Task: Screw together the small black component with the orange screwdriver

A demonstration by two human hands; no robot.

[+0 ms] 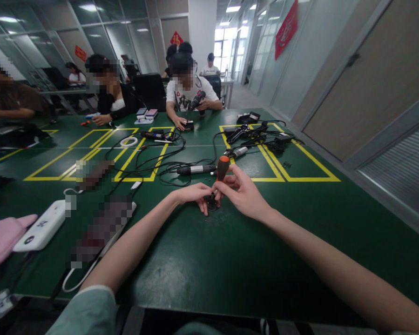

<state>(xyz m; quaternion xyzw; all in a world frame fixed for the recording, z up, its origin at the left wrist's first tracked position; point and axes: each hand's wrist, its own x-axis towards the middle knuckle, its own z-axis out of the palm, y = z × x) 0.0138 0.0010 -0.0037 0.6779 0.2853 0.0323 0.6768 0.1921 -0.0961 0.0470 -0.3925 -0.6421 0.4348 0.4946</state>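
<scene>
My right hand (238,188) grips a screwdriver (223,168) with a black and orange handle, held upright with its tip end down between my hands. Beneath it, a small dark round part (212,203) stands on the green table. My left hand (195,193) has its fingers closed about that part from the left, and its fingertips meet my right hand's. Just beyond my hands lies a silver and black cylindrical tool (196,170) with a cord. The screwdriver's tip and its exact contact with the part are hidden by my fingers.
Black cords and electric tools (242,134) lie at the back right. A white power bank (42,225) rests at left near a pink cloth (7,239). Yellow tape (310,177) marks the green table (265,274). Across it, a person (192,90) holds a drill (197,100).
</scene>
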